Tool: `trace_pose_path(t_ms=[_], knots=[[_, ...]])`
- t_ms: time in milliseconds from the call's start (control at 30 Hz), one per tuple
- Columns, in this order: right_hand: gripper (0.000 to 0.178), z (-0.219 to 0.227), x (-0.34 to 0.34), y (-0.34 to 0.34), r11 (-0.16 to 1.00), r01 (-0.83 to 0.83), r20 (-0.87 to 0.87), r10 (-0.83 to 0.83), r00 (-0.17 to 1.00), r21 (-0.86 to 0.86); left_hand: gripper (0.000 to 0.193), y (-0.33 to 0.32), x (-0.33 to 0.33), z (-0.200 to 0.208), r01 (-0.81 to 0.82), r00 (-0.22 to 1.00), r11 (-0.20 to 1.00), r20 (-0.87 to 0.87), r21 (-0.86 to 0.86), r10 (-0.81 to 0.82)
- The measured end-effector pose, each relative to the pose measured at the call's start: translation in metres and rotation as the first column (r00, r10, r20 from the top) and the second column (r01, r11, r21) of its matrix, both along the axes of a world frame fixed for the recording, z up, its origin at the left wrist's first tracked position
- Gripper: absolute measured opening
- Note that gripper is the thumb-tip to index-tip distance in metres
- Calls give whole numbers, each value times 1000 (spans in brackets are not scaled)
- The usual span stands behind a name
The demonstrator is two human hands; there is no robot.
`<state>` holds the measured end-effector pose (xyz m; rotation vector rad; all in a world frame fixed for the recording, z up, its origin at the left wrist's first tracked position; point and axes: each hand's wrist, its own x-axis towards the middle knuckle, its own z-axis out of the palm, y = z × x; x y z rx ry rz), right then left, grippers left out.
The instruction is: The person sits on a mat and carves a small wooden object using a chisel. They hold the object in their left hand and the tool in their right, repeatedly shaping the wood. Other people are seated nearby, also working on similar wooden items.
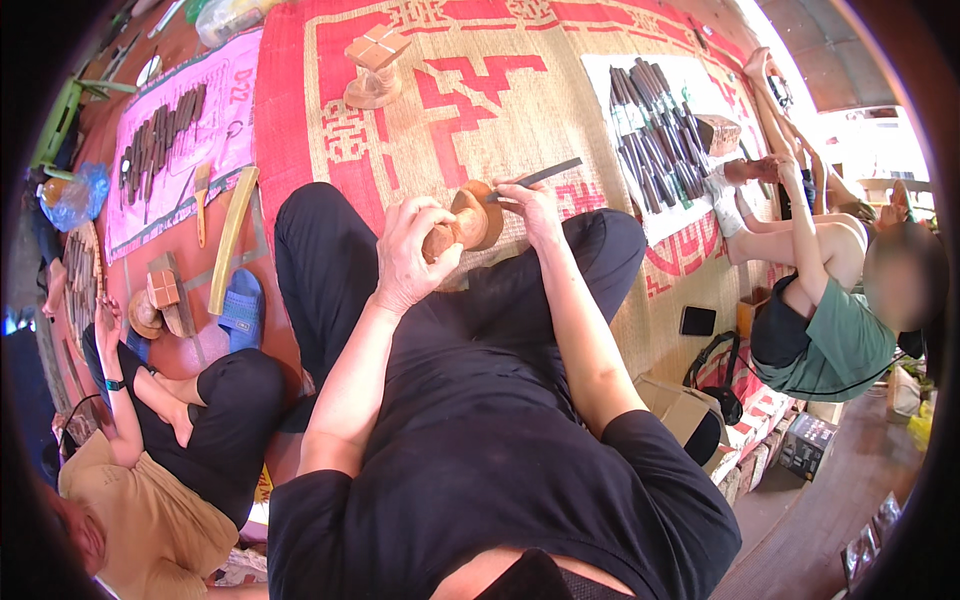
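Observation:
My left hand (408, 245) is wrapped round a reddish-brown carved wooden piece (470, 217), rounded at one end and wider at the other, held above my lap. In my right hand (536, 208) is a slim dark chisel (553, 173). Its lower end meets the wider end of the wood, and its shaft sticks out to the upper right past my fingers. Whether the edge is cutting into the wood cannot be made out.
Ahead on the red-and-straw mat (540, 95) stands a similar wooden piece (374, 70). Rows of chisels lie on a white sheet (655, 225) at right and a pink sheet (222, 90) at left. People sit on both sides. A phone (698, 321) lies at right.

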<state>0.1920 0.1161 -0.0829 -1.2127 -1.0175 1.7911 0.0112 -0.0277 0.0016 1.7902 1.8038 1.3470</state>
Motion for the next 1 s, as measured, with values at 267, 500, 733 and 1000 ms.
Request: trace_pose_path(t_ms=[267,500,733,1000], knots=[[15,-9,9,12,992,126,100,-127,987,13,31,0,1,0,11,1000,999,-17,32,-11],[16,-1,6,-6,996,-76,93,72,993,42,30,0,-1,0,-24,999,1000,29,-18,24],[14,2,14,7,993,106,91,-110,990,43,30,1,-1,3,-47,999,999,24,17,46],[17,-4,9,3,994,110,57,-110,992,5,29,-2,-1,2,-53,998,998,18,39,52]])
